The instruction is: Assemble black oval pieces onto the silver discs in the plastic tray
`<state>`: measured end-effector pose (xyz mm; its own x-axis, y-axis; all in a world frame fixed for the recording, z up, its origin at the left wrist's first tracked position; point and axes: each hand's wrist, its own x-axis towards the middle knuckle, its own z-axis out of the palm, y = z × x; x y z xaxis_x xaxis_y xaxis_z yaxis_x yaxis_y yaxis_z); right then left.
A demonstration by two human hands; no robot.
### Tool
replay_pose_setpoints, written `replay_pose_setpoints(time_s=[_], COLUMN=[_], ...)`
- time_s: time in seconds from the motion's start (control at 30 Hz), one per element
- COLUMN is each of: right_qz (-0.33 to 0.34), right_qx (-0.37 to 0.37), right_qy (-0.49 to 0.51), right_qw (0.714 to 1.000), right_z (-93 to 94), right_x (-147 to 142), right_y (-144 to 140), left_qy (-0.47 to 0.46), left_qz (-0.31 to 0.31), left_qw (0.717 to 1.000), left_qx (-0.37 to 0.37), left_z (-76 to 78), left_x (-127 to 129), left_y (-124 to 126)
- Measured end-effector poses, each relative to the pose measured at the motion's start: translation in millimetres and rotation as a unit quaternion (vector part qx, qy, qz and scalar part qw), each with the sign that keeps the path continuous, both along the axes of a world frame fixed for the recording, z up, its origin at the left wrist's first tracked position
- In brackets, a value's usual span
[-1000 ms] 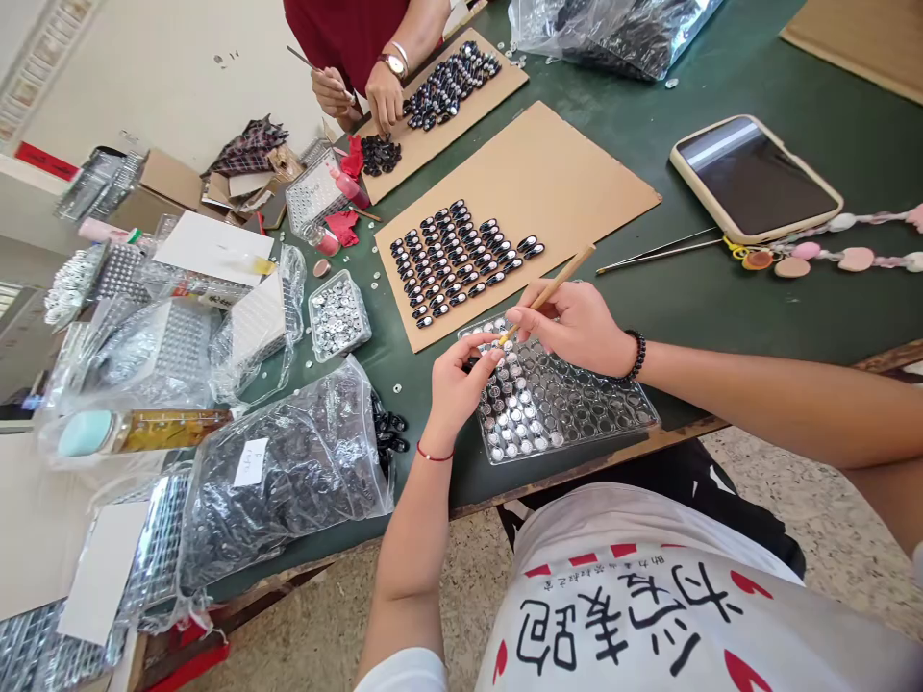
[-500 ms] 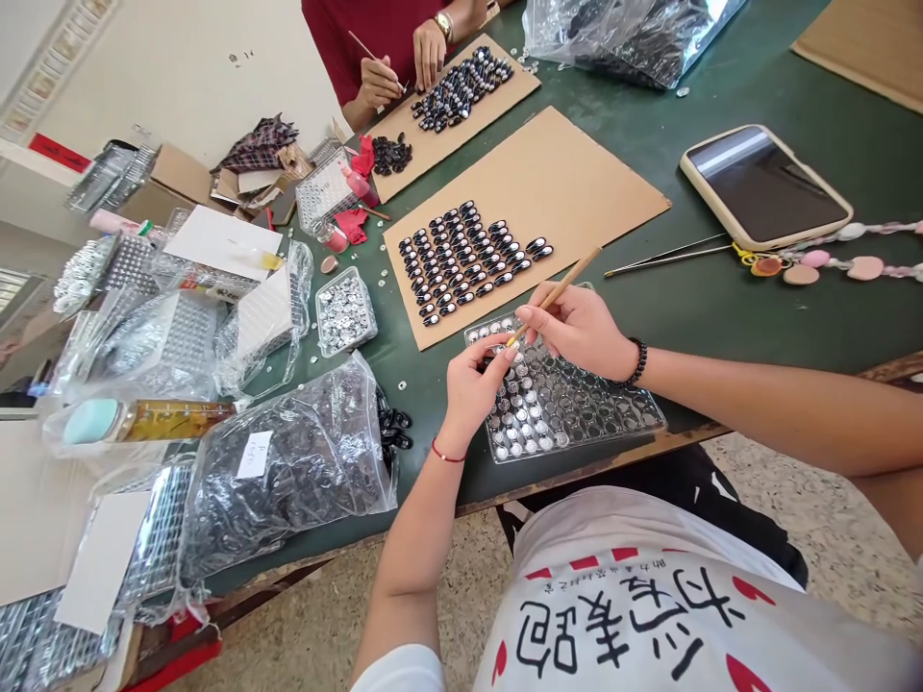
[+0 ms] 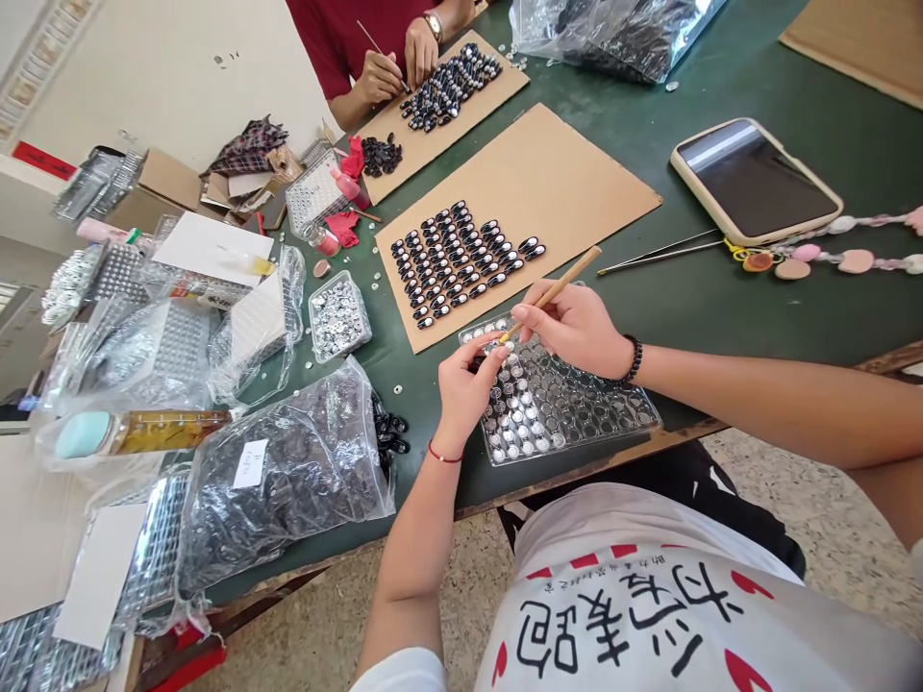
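Holding stick (image 3: 566, 279), Chinese-lettered shirt (image 3: 635, 601), labelled bag (image 3: 303, 481)

White top (image 3: 587, 519) (black lettering (image 3: 611, 652), red shapes (image 3: 624, 552)); black beaded bracelet (image 3: 635, 358) right, thin red cord (image 3: 445, 458) left.

"Where does the left forearm (image 3: 416, 557) point?"
"Toward one o'clock, the left hand (image 3: 461, 389) held in a pinch."
"And the right forearm (image 3: 742, 394)?"
"Between nine and ten; the right hand (image 3: 583, 332), at two o'clock from the left, curls in a pen-style grip."
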<state>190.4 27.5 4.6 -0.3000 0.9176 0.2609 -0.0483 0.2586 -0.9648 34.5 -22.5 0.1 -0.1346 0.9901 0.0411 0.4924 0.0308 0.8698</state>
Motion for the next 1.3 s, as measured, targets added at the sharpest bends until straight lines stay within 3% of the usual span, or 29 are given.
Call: replay_pose_setpoints(time_s=[0.23, 0.33, 0.4, 0.43, 0.5, 0.57, 0.63, 0.7, 0.77, 0.87, 1.07, 1.3], right_qz=[-0.052, -0.047, -0.027, -0.015, 0.0, 0.002, -0.009, -0.025, -0.041, -0.04, -0.019, -0.01], right_qx=[-0.02, -0.02, -0.014, -0.012, -0.007, 0.004, 0.027, 0.057, 0.085, 0.108, 0.158, 0.256], right_qy=[0.027, 0.041, 0.049, 0.052, 0.056, 0.054, 0.038, 0.003, -0.047, -0.106, -0.15, -0.173], right_qw=[0.998, 0.998, 0.998, 0.998, 0.998, 0.999, 0.999, 0.998, 0.994, 0.988, 0.976, 0.951], right_z=[6.8, 6.5, 4.5, 3.3, 1.2, -0.7, -2.3, -3.6, -4.3, -3.6, -1.2, -6.3], right_x=[6, 6, 5, 4, 2, 2, 2, 2, 2, 1, 2, 3], right_y=[12, 14, 12, 11, 8, 8, 8, 9, 10, 11, 6, 4], left_qy=[0.012, -0.016, -0.086, -0.146, -0.282, -0.381, -0.419, -0.382, -0.286, -0.175, -0.068, -0.034], left_qz=[0.025, 0.058, 0.12, 0.164, 0.19, 0.186, 0.163, 0.126, 0.103, 0.088, 0.049, 0.014], left_qw=[1.0, 0.998, 0.988, 0.974, 0.94, 0.906, 0.891, 0.913, 0.951, 0.98, 0.996, 0.998], left_qx=[-0.007, 0.003, 0.039, 0.059, 0.039, -0.016, -0.058, -0.07, -0.052, -0.04, -0.036, -0.059], left_z=[-4.8, 3.7, 13.6, 18.3, 23.8, 22.9, 17.6, 12.3, 9.4, 9.0, 9.4, 6.6], left_x=[-6, -29, -57, -72, -96, -104, -91, -65, -39, -16, -13, -7], left_y=[6, 15, 24, 28, 32, 32, 28, 22, 15, 6, 3, 2])
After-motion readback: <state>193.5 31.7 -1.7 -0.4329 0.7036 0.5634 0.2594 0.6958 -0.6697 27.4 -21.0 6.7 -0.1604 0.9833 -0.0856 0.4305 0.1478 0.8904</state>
